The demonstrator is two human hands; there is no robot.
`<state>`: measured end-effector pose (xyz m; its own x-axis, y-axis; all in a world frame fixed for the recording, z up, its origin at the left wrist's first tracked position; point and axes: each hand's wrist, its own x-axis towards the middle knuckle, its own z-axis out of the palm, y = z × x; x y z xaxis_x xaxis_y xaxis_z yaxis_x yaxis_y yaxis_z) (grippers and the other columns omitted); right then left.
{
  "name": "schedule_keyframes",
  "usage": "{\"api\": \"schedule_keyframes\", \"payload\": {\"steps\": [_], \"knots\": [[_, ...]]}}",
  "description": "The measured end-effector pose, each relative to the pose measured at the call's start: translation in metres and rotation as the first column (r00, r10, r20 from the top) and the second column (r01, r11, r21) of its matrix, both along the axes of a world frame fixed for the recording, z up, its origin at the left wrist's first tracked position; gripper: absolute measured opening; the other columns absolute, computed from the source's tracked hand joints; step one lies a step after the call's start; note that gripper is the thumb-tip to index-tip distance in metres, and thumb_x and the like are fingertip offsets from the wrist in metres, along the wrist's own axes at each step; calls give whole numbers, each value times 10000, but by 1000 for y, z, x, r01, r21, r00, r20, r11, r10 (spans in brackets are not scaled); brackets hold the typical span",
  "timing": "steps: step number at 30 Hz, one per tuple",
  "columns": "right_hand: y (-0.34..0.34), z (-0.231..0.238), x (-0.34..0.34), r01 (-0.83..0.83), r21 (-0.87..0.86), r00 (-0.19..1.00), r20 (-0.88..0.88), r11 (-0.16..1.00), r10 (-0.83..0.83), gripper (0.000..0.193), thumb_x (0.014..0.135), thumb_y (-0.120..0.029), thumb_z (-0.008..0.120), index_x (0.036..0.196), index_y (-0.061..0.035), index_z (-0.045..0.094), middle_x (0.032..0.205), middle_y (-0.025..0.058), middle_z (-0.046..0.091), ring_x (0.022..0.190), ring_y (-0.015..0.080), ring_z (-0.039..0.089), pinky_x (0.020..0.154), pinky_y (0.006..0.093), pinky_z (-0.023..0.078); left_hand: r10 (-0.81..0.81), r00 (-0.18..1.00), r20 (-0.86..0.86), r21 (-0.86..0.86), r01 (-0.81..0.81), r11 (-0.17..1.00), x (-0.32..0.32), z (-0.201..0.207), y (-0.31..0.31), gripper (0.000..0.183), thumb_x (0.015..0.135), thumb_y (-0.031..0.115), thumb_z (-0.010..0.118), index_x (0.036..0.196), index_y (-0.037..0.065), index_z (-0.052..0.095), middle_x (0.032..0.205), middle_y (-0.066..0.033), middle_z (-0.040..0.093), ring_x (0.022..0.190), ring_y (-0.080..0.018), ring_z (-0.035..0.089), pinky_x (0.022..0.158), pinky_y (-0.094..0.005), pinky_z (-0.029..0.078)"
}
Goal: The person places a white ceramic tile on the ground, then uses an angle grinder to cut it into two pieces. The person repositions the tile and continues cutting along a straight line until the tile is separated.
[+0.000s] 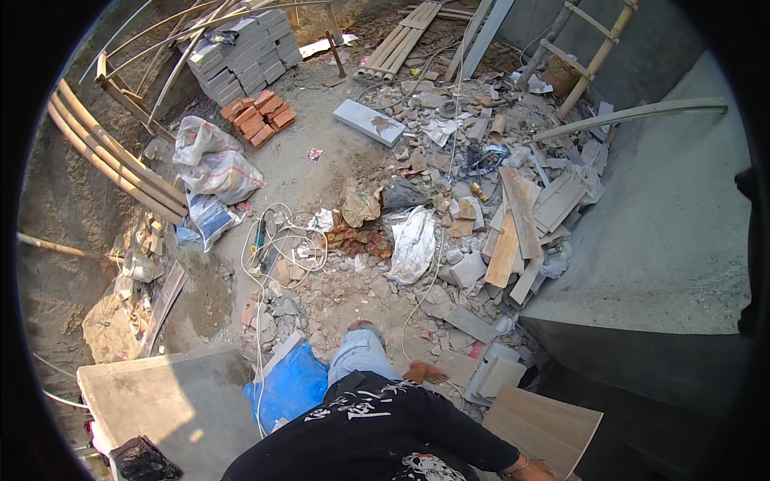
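Note:
At the lower right edge, my right hand [543,471], with a bracelet [516,467] at its wrist, is at the near edge of a flat beige-brown panel [541,426] and appears to grip it. The picture's edge cuts off most of its fingers. Fine lines run along one side of the panel, which slants outward from the hand. Just beyond it, pale box-like pieces [497,373] lie on the rubble. My left hand is out of view. A blue plastic sack [290,385] rests by my legs, on the left.
Broken rubble [417,309] and loose boards [513,228] cover the ground ahead and right. A white cable [265,321] loops across the floor. Red bricks [259,117], grey blocks [245,56] and filled sacks [220,172] stand farther left. A grey wall [642,240] bounds the right.

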<state>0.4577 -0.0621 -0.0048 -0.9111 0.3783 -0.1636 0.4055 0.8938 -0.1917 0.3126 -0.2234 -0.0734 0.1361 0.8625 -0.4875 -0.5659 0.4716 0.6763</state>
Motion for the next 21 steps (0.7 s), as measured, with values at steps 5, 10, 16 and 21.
{"api": "schedule_keyframes", "payload": {"steps": [5, 10, 16, 21], "knots": [[-125, -19, -64, 32, -353, 994, -85, 935, -66, 398, 894, -364, 741, 1034, 6, 785, 821, 210, 758, 759, 309, 759, 657, 421, 564, 192, 951, 243, 2, -199, 980, -40, 20, -108, 1080, 812, 876, 556, 1317, -75, 644, 1342, -309, 636, 1290, -417, 621, 1069, -449, 511], [-253, -25, -175, 128, -545, 991, 99, 829, -87, 356, 930, -259, 726, 1114, 45, 728, 959, 214, 766, 893, 395, 753, 780, 444, 575, 639, 761, -111, -219, -646, 731, -97, 17, -220, 814, 948, 634, 548, 1227, -122, 664, 1320, -356, 631, 1265, -466, 624, 1066, -475, 506], [-397, -38, -304, -451, -381, 892, -190, 807, 410, 349, 796, -233, 800, 961, 52, 688, 805, 209, 695, 718, 419, 710, 629, 435, 536, 768, 430, -474, -185, -902, 391, -178, -11, -324, 595, 976, 412, 557, 970, -178, 628, 1061, -448, 626, 1029, -538, 674, 918, -536, 545], [-509, -66, -405, -598, -264, 802, -177, 757, 571, 336, 749, -209, 796, 1001, -5, 708, 817, 176, 670, 729, 441, 671, 616, 487, 519, 613, 275, -741, -85, -943, 321, -268, -69, -440, 477, 991, 347, 541, 992, -118, 644, 1041, -387, 663, 925, -545, 667, 846, -549, 549]]}}
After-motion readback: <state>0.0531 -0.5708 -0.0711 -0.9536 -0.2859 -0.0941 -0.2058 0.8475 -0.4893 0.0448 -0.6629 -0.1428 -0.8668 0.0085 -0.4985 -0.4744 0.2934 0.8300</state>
